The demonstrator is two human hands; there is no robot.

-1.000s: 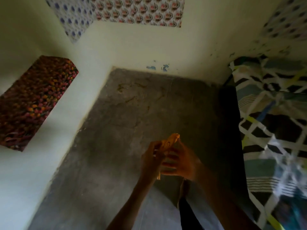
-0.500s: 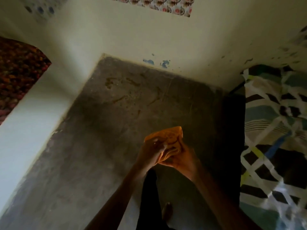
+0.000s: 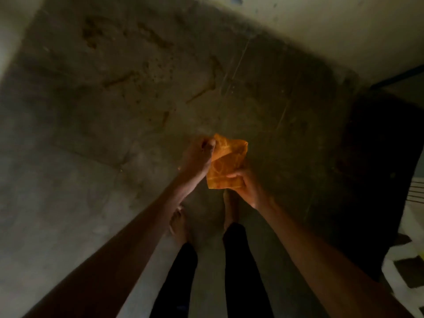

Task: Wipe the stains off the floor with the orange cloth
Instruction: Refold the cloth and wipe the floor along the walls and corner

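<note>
Pinching the orange cloth (image 3: 226, 166) at its top corner, the left grip (image 3: 198, 157) shares it with the right grip (image 3: 246, 184), curled round its lower edge, above the floor (image 3: 80, 157); brown stains (image 3: 119, 80) lie beyond. The cloth's faint print is unreadable.

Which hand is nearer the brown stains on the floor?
Left. The left hand pinches the cloth up front, closer to the stains; the right hand grips it farther back.

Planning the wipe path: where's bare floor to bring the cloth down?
Bare floor left of the left hand, out to the wall. Stains lie ahead of the cloth; feet crowd below it, bedding on the right.
</note>
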